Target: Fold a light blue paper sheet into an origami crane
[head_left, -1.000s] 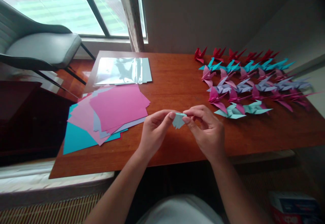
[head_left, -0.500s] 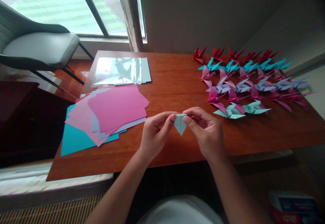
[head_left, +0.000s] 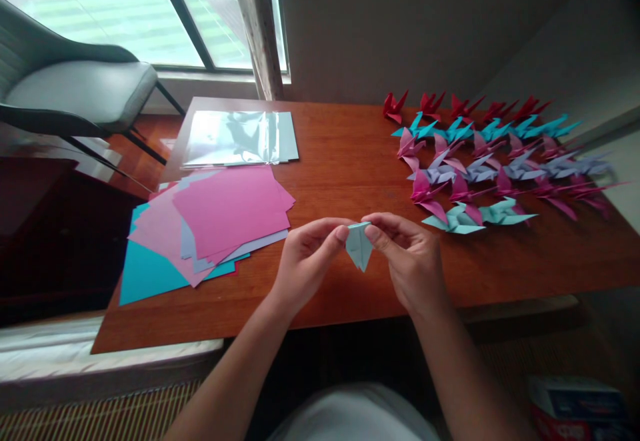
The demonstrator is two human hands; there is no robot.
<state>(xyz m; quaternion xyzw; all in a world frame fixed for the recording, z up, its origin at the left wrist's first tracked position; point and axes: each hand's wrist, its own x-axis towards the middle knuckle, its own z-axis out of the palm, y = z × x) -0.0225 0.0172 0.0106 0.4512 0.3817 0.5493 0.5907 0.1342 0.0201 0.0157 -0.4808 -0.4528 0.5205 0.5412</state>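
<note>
Between my two hands is a small piece of folded pale mint origami paper (head_left: 359, 249), its pointed end hanging down. My left hand (head_left: 311, 254) pinches its upper left side between thumb and forefinger. On the opposite edge, my right hand (head_left: 413, 254) grips it in the same way. Two mint paper cranes (head_left: 460, 219) stand on the table to the right of my right hand. Behind them are rows of folded cranes in magenta (head_left: 424, 191), lavender (head_left: 434, 171), pink (head_left: 410, 147), turquoise (head_left: 417, 126) and red (head_left: 395, 107).
On the left of the wooden table (head_left: 340, 154) lies a fanned pile of coloured paper sheets (head_left: 230, 211). A clear plastic packet (head_left: 235, 137) of pale paper sits behind it. A grey chair (head_left: 85, 84) stands by the window. A box (head_left: 575, 404) is low at the right.
The folded mint paper has tilted between my fingers. Its lower end now shows separate points and reaches slightly lower. Both hands keep their pinch.
</note>
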